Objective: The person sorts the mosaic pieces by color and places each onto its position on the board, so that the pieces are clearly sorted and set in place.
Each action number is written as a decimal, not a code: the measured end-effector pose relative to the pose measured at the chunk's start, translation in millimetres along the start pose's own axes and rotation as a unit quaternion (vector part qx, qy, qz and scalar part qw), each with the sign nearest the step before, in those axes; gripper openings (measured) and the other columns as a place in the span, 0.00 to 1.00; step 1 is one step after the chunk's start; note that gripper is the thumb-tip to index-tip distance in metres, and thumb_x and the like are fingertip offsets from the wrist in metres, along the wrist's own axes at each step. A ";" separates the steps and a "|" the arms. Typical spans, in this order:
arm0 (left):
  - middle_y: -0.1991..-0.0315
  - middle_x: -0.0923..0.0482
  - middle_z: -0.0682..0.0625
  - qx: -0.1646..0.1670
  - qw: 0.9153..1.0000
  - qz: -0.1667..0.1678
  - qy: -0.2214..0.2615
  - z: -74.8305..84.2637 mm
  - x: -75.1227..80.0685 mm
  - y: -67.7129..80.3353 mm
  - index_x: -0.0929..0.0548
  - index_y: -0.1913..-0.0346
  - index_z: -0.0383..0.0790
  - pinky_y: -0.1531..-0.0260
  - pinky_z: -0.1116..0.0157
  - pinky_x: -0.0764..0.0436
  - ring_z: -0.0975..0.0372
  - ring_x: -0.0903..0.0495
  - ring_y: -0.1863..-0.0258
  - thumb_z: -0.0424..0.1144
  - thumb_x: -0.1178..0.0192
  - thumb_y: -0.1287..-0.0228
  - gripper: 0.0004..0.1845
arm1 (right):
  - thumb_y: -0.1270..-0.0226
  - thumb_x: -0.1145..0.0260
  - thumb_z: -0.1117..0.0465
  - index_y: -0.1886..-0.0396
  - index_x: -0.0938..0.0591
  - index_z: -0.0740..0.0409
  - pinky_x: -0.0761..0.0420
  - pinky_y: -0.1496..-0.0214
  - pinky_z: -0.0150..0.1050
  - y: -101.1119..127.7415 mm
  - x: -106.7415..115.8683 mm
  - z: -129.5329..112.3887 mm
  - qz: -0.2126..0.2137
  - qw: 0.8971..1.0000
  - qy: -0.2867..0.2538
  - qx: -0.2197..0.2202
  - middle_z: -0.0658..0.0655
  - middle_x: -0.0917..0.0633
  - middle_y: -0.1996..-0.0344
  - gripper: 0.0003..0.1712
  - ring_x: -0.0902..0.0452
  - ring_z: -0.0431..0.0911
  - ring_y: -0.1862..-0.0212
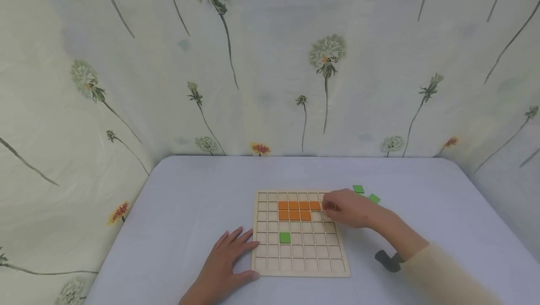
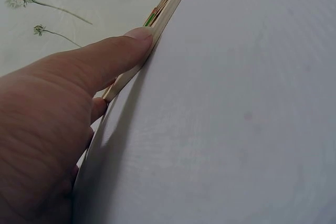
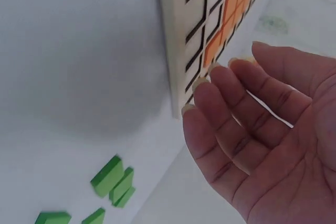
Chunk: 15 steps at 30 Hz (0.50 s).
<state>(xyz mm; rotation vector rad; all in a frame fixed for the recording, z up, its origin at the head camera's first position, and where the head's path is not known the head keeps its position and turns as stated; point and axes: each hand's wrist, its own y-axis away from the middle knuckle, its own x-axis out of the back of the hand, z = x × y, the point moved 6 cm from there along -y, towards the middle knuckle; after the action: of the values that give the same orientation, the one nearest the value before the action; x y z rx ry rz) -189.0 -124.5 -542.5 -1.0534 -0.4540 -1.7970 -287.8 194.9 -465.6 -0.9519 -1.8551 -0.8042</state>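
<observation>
A wooden grid board lies on the table, with two rows of orange tiles in its upper part and a green tile lower down. My left hand rests flat at the board's left side, fingers spread; its thumb touches the edge near the front corner. Over the upper right of the board is my right hand, fingertips at the end of the upper orange row. In the right wrist view its fingers are loosely bent, thumb apart, and no tile shows between them.
Several loose green tiles lie on the table to the right of the board, partly behind the right hand in the head view. A white cloth covers the table. Curtains with a dandelion print hang behind and at both sides.
</observation>
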 end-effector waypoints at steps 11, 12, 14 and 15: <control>0.23 0.32 0.57 0.004 1.000 -0.001 0.004 2.1 1.7 -0.7 0.21 0.29 0.58 0.21 0.43 0.50 0.53 0.42 0.20 0.61 0.28 0.39 0.35 | 0.29 0.29 0.60 0.43 0.17 0.57 0.15 0.49 0.51 8.7 23.4 33.2 0.041 0.996 0.055 -0.054 0.53 0.14 0.55 0.17 0.20 0.50 0.53; 0.23 0.32 0.57 0.004 1.000 -0.001 0.005 2.3 1.8 -0.6 0.21 0.29 0.58 0.21 0.43 0.50 0.53 0.42 0.20 0.61 0.28 0.39 0.35 | 0.30 0.28 0.60 0.41 0.18 0.58 0.15 0.47 0.53 9.4 25.4 35.4 0.046 0.995 0.061 -0.058 0.55 0.14 0.52 0.20 0.19 0.52 0.51; 0.23 0.32 0.57 0.005 1.000 -0.001 0.007 2.6 1.7 -0.4 0.21 0.29 0.58 0.21 0.43 0.50 0.53 0.42 0.20 0.62 0.28 0.40 0.36 | 0.31 0.27 0.59 0.37 0.19 0.60 0.16 0.42 0.56 10.4 28.1 40.4 0.055 0.994 0.075 -0.062 0.59 0.15 0.46 0.25 0.20 0.56 0.45; 0.23 0.32 0.57 0.007 1.000 -0.002 0.008 2.7 1.6 -0.5 0.21 0.29 0.58 0.21 0.43 0.50 0.53 0.43 0.19 0.62 0.28 0.40 0.36 | 0.31 0.27 0.59 0.36 0.20 0.60 0.17 0.41 0.57 10.7 29.1 43.4 0.059 0.993 0.081 -0.064 0.61 0.16 0.44 0.26 0.20 0.57 0.43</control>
<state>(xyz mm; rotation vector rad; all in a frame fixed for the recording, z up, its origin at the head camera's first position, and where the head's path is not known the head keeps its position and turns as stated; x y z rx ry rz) -188.5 -123.2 -539.6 -1.0284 -0.4571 -1.8021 -305.7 244.1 -455.4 -1.0347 -1.6090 -0.9098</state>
